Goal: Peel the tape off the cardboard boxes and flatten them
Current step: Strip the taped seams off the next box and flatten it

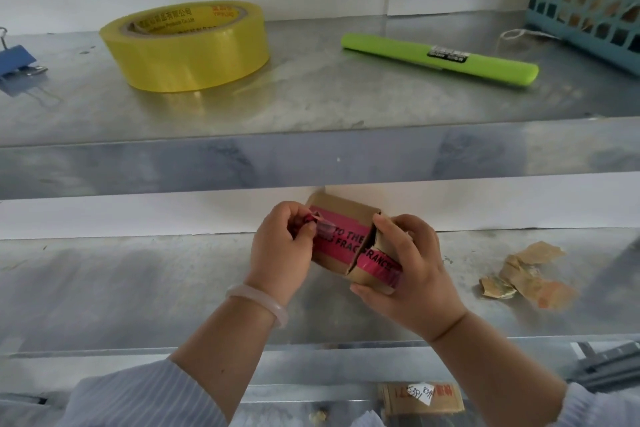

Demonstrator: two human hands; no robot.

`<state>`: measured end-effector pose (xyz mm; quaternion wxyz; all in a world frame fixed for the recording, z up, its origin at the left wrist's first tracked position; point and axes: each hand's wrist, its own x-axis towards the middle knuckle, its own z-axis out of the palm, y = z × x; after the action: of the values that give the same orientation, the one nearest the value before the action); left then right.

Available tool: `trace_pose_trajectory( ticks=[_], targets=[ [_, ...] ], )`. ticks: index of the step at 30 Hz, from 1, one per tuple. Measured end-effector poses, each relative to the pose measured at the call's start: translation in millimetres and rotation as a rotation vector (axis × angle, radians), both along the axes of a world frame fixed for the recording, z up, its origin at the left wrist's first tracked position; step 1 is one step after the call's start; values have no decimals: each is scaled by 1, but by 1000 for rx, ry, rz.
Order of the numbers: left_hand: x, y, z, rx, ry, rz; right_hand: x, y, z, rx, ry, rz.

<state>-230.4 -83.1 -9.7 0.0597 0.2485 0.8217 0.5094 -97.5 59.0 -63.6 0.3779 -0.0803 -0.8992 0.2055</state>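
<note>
A small brown cardboard box [346, 215] is held above the lower metal shelf [138, 288], its flaps split apart at a gap in the middle. A pink tape strip with black lettering [346, 241] runs across its near face. My left hand [282, 250] pinches the lifted, crumpled end of that tape at the box's left edge. My right hand [408, 267] grips the box's right half, thumb under it and fingers over the top.
A wad of peeled brown tape [526, 276] lies on the lower shelf at the right. The upper shelf holds a yellow tape roll [187, 48], a green utility knife [440, 57], a blue binder clip [17, 61] and a blue basket [588, 0]. Flat labelled cardboard [422, 397] lies below.
</note>
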Motion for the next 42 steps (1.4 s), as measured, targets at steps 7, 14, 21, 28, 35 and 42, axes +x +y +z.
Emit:
trace_pose_trajectory(
  ticks=[7,14,21,28,35,42],
  targets=[
    [-13,-10,-8,10,231,45,11,4,-1,-62,29,-20],
    [-9,-12,-10,-39,196,-191,12,5,-6,-100,10,-32],
    [-20,-18,-5,-35,37,-133,12,3,-3,-106,-26,-34],
    [-43,-43,-39,71,-133,284,11,2,-1,-100,-46,-43],
    [-74,-62,-65,-266,-206,226,6,-4,2,-98,-64,12],
    [-37,-43,-24,72,98,86,-12,-14,4,-131,-202,51]
  ],
)
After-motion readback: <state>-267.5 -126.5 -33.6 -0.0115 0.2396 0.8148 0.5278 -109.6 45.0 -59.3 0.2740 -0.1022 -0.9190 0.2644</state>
